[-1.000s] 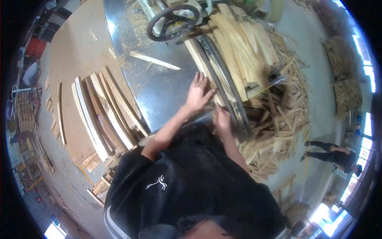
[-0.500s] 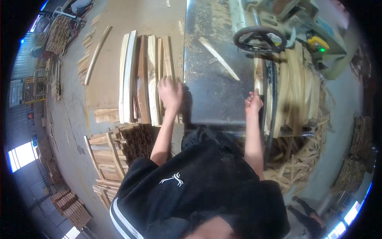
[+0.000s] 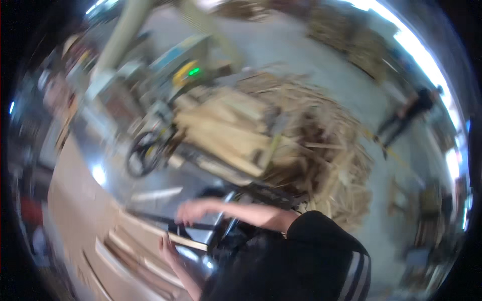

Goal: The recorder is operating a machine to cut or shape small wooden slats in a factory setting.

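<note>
Head view now swung, blurred. Right hand [image 3: 193, 210] lifted off metal table [image 3: 120, 178], fingers curled, nothing held. Left hand [image 3: 168, 249] moved onto slats [image 3: 135, 251]; grip cannot be told.

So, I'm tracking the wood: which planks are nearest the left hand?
The long planks at the left hand; the stack and scrap heap lie beyond the table.

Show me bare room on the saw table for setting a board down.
Free: the metal table top between the handwheel and the hands, bar one thin wood strip. Crowded: stacked boards on the far side, with the offcut heap beyond.
</note>
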### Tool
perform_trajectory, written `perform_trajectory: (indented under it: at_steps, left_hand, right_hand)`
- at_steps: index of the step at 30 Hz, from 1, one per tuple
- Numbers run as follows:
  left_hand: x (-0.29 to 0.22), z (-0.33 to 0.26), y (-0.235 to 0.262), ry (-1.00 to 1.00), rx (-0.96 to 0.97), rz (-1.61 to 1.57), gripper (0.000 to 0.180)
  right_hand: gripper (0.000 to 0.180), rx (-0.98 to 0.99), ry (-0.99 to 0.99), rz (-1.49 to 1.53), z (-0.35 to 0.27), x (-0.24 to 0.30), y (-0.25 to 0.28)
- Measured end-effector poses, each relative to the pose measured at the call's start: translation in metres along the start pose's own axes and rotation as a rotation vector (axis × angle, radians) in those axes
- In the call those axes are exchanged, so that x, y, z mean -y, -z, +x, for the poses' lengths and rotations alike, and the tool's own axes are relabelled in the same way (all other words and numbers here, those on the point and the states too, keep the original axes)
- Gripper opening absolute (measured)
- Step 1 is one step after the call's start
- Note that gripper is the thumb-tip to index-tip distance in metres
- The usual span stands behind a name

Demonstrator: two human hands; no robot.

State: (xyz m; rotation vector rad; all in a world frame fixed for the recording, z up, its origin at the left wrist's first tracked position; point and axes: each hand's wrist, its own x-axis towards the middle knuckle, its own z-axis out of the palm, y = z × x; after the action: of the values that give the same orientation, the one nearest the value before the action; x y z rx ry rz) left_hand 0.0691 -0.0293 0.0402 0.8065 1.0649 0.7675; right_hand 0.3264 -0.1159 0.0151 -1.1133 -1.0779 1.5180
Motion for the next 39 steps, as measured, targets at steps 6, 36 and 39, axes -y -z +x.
perform_trajectory:
  at_steps: [6, 36, 39]
  left_hand:
    - [-0.005, -0.021, -0.032, -0.252, 0.296, 0.743, 0.041]
    - [0.038, 0.023, 0.210, -0.927, -0.535, 1.150, 0.043]
    - [0.007, -0.004, 0.115, -0.727, -0.587, 0.912, 0.054]
  right_hand:
    - [0.044, -0.523, -0.217, -0.513, -0.127, -0.037, -0.065]
    - [0.049, -0.450, -0.040, 0.548, 0.000, 0.073, -0.124]
    - [0.016, -0.615, -0.017, 0.366, 0.108, 0.099, -0.096]
